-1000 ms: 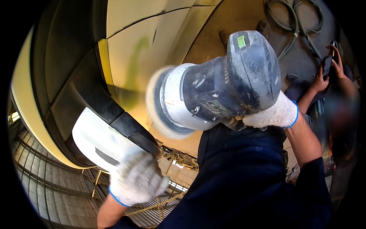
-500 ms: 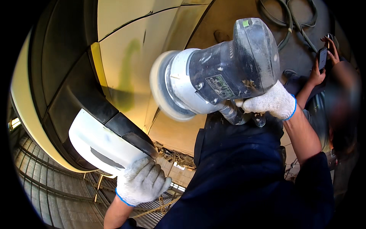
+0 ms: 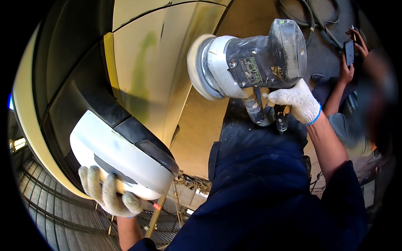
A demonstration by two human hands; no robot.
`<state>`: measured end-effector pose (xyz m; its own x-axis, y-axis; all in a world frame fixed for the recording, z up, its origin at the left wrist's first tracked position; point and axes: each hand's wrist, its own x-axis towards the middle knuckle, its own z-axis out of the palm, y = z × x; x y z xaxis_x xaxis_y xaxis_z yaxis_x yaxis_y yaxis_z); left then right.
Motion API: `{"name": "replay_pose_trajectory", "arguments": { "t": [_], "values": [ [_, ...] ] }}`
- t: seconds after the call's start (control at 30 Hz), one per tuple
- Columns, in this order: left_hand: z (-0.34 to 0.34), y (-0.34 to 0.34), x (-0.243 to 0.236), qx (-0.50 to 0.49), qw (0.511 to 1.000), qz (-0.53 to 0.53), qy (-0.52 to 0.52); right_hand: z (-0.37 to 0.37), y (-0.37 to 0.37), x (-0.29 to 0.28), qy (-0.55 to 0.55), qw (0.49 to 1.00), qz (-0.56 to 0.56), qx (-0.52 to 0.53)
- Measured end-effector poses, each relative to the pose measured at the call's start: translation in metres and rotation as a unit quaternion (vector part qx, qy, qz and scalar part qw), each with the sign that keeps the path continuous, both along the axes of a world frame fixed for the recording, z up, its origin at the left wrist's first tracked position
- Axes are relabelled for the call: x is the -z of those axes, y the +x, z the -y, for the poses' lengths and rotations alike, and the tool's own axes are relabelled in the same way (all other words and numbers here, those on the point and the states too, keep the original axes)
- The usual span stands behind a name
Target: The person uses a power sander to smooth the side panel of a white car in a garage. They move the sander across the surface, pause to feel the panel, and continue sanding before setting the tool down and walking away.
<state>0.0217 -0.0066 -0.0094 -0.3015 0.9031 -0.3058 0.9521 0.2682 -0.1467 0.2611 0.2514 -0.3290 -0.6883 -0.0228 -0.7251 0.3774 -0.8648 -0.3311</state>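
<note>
My right hand (image 3: pixel 298 102), in a white knitted glove with a blue cuff, is closed around the handle of a dusty dark sander (image 3: pixel 255 62), held up with its pale round pad (image 3: pixel 197 67) facing left. Fittings hang beneath the tool. At lower left, my gloved left hand (image 3: pixel 108 190) has its fingers bent but spread apart, against the lower edge of a curved white part (image 3: pixel 115 150) with a dark grey patch. Black trim (image 3: pixel 90 98) adjoins that part. Above it is a large cream body panel (image 3: pixel 159 50) with greenish smudges and a yellow strip (image 3: pixel 110 71).
At right, another person's hands (image 3: pixel 346 71) hold a phone (image 3: pixel 349 53); their body is partly blurred. Coiled hoses (image 3: pixel 310 23) lie on the floor (image 3: pixel 247 14) at top right. A corrugated roof-like structure (image 3: pixel 39 192) and a yellow rail (image 3: pixel 155 219) show at lower left.
The sander and my right hand have risen in the picture. My left hand has moved left onto the white part's lower edge, its fingers spreading from a curled shape.
</note>
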Motion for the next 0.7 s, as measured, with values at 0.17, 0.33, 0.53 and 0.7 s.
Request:
{"name": "replay_pose_trajectory", "arguments": {
  "t": [0.17, 0.33, 0.53, 0.7],
  "values": [
    [0.023, 0.008, -0.004, -0.01, 1.0, -0.008, 0.012, 0.021, 0.02, -0.005, 0.058, 0.995, -0.017, 0.084],
    [0.025, 0.006, -0.001, 0.036, 0.999, 0.013, 0.034, 0.038, 0.04, -0.022, 0.087, 0.989, 0.049, 0.113],
    [0.058, 0.019, 0.007, 0.076, 0.995, 0.04, 0.056, 0.061, 0.055, -0.027, 0.131, 0.982, 0.072, 0.112],
    [0.112, 0.052, 0.032, 0.109, 0.991, 0.016, 0.077, 0.087, 0.068, -0.04, 0.229, 0.966, 0.109, 0.053]
  ]
}}
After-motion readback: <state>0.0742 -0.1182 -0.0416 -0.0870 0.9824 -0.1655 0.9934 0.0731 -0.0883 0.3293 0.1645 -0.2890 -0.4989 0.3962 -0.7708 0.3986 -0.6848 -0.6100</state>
